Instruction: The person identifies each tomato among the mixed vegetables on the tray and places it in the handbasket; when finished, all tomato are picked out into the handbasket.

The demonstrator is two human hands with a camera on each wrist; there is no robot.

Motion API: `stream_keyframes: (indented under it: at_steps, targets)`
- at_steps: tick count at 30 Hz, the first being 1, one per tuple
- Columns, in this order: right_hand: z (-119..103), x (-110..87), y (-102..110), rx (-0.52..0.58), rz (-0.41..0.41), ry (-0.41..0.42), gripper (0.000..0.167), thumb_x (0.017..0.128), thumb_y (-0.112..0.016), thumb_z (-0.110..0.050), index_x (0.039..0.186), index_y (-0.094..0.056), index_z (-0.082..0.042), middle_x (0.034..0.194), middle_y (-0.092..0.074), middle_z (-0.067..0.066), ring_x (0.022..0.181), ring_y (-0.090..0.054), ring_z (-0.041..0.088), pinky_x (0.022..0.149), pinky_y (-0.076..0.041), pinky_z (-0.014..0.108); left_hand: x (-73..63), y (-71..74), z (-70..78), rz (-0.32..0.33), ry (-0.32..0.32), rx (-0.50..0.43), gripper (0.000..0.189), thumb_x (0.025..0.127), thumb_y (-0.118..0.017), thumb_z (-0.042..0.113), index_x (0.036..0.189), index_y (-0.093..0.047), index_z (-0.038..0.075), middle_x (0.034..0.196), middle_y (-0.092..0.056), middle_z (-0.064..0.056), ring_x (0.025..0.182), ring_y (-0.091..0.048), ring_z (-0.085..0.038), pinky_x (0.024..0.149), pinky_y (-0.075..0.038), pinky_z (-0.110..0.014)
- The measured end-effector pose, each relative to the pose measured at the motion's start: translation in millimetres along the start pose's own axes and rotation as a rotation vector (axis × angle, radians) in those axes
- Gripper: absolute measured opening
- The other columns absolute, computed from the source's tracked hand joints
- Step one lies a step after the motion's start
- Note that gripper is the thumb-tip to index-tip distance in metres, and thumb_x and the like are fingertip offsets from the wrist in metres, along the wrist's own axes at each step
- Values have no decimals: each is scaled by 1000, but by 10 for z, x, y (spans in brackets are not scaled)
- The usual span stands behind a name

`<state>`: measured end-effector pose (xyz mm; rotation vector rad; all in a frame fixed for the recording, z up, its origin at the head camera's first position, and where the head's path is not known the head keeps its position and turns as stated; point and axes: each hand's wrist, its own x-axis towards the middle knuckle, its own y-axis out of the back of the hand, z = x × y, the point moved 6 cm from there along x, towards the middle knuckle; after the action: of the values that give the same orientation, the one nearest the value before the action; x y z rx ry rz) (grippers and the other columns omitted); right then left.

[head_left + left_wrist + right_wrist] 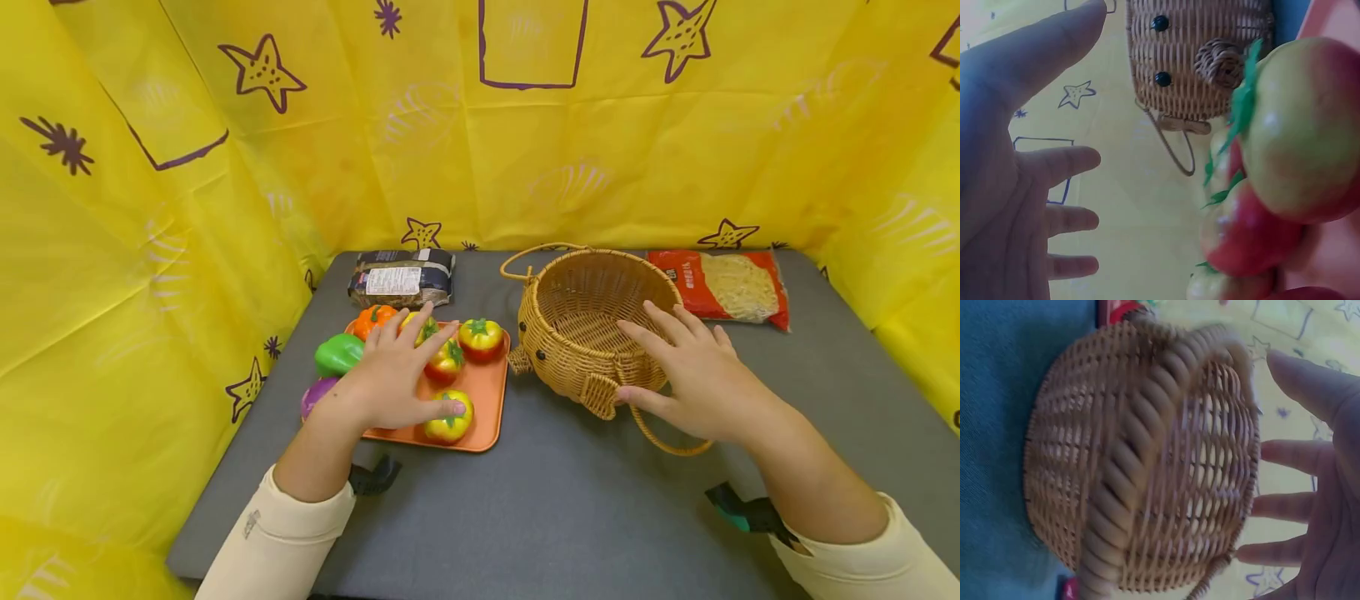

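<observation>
My left hand (386, 379) hovers palm down over the orange tray (491, 408), fingers spread, nothing held. Several yellow-and-red tomato-like fruits with green leafy tops are on the tray; the front fruit (450, 425) lies under the thumb in the head view and shows large in the left wrist view (1310, 131). An orange pepper (367, 322), a green pepper (337, 355) and a purple rounded item (317, 395) line the tray's left side, partly covered by the hand. My right hand (708, 383), also spread, overlaps the right rim of a wicker basket (562, 354) with a pig face; its fingers grip nothing.
A dark package with a white label (401, 279) lies behind the tray. Behind the basket, to its right, is a red bag (720, 287) with a pale, noodle-like filling. Basket handles (663, 446) hang out at front and back. Yellow patterned cloth (465, 167) encloses the grey table (540, 525).
</observation>
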<state>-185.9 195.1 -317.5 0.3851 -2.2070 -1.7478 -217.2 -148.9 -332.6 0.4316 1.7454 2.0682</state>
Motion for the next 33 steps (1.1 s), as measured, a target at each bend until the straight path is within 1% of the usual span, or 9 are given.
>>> stream_keyframes:
  at_steps: [3, 6, 12, 16, 20, 24, 28, 30, 33]
  targets:
    - [-41, -10, -44, -1, 13, 25, 82, 92, -66, -63, 159, -37, -27, 167, -24, 18, 149, -20, 56, 102, -19, 86, -19, -81, 56, -12, -46, -18, 105, 79, -70, 74, 164, -27, 30, 172, -9, -12, 151, -15, -52, 116, -16, -75]
    - [-74, -20, -77, -3, 20, 44, 77, 93, -66, -60, 158, -41, -25, 165, -29, 19, 148, -23, 55, 102, -21, 86, -45, -149, 110, -28, -85, -31, 101, 81, -72, 70, 163, -31, 28, 171, -16, -12, 150, -20, -51, 115, -20, -74]
    - [-95, -44, -101, -9, 45, 51, 68, 94, -70, -52, 151, -51, -20, 153, -48, 16, 147, -27, 53, 102, -22, 85, -79, -272, 183, -104, -128, -63, 94, 84, -74, 62, 161, -36, 26, 168, -25, -12, 151, -23, -45, 114, -29, -70]
    - [-101, -52, -92, -14, 109, 84, 63, 91, -75, -44, 145, -58, -16, 142, -58, 16, 143, -34, 53, 103, -28, 82, -95, -342, 201, -144, -150, -74, 85, 86, -75, 52, 158, -41, 24, 163, -35, -12, 147, -32, -41, 113, -37, -62]
    - [-119, -53, -84, -2, 183, 143, 61, 88, -80, -38, 139, -62, -10, 133, -64, 18, 137, -41, 54, 109, -33, 71, -113, -409, 193, -176, -150, -86, 77, 86, -76, 42, 155, -46, 22, 156, -43, -11, 141, -40, -36, 110, -43, -57]
    - [-120, -48, -92, 17, 231, 176, 60, 85, -83, -35, 135, -66, -9, 128, -67, 19, 133, -45, 52, 112, -33, 65, -122, -455, 201, -176, -178, -95, 69, 86, -76, 31, 149, -52, 17, 145, -52, -10, 132, -49, -30, 109, -45, -49]
    - [-121, -57, -91, 26, 275, 193, 58, 82, -86, -33, 132, -69, -10, 124, -69, 18, 130, -50, 50, 111, -35, 63, -122, -463, 218, -147, -215, -99, 55, 85, -76, 20, 138, -62, 12, 129, -58, -6, 116, -54, -25, 103, -47, -43]
    - [-126, -62, -89, 25, 295, 199, 56, 81, -86, -33, 130, -70, -11, 121, -70, 17, 128, -51, 50, 110, -36, 64, -120, -461, 217, -136, -219, -100, 51, 85, -76, 17, 134, -64, 13, 125, -58, -5, 113, -54, -23, 100, -47, -42]
    - [-130, -69, -85, 22, 317, 202, 56, 80, -87, -32, 128, -71, -11, 118, -71, 17, 125, -53, 50, 107, -40, 65, -122, -467, 208, -129, -221, -104, 47, 85, -76, 16, 132, -66, 13, 124, -59, -5, 113, -55, -24, 101, -47, -42]
